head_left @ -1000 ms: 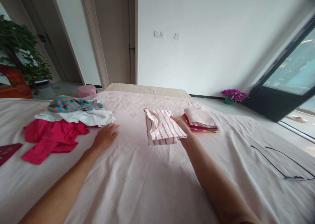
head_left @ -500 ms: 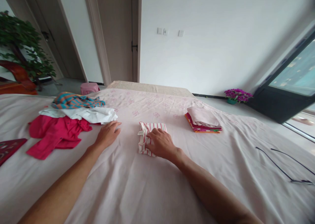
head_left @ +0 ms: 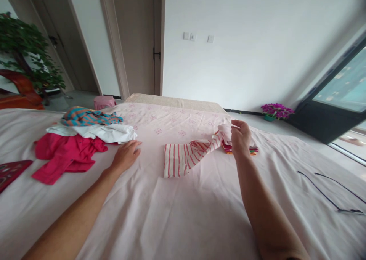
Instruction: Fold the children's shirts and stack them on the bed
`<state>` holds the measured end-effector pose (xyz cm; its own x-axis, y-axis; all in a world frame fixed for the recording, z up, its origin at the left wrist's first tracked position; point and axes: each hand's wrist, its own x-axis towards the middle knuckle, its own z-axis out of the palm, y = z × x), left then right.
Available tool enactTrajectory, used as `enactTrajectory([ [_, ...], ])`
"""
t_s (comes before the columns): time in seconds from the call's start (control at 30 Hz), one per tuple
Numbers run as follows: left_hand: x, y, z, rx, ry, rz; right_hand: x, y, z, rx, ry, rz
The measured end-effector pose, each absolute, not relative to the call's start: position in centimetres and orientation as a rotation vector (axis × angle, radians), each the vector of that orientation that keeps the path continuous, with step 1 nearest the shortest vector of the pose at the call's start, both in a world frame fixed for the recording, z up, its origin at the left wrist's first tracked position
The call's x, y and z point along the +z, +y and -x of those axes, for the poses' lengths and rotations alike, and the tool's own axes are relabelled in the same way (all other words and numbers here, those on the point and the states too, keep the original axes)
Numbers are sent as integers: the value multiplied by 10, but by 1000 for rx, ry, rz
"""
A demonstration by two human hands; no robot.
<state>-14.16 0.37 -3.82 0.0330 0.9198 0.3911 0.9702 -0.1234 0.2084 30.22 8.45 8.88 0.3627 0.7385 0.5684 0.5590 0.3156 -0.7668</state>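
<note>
A white garment with red stripes lies partly flat on the bed, its other end raised and stretched to the right. My right hand is closed on that end, just in front of the folded stack, which has pale pink cloth on top and red and orange cloth below. The hand hides part of the stack and the gripped end of the garment. My left hand rests palm down on the sheet, fingers stretched out, beside a white garment in the loose pile.
The loose pile also has a crimson shirt and a blue-and-orange striped garment. A dark red item lies at the left edge. Glasses lie on the pink bed sheet at right.
My right hand has moved right and up from the folded striped garment, drawing one end along, so the garment is now partly unfolded. My left hand has stayed in place.
</note>
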Motion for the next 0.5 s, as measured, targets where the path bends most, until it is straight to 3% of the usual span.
enactTrajectory([
  [0.1,-39,4,141,-668,-1987,2171,87,80,-298,209,-1462,1336],
  [0.23,-38,4,141,-659,-2003,2161,77,64,-263,417,-2251,1295],
  [0.43,-37,3,140,-705,-1993,2171,65,43,-230,143,-2801,1458],
  [0.5,-37,4,141,-707,-1995,2171,70,38,-227,221,-2817,1445],
])
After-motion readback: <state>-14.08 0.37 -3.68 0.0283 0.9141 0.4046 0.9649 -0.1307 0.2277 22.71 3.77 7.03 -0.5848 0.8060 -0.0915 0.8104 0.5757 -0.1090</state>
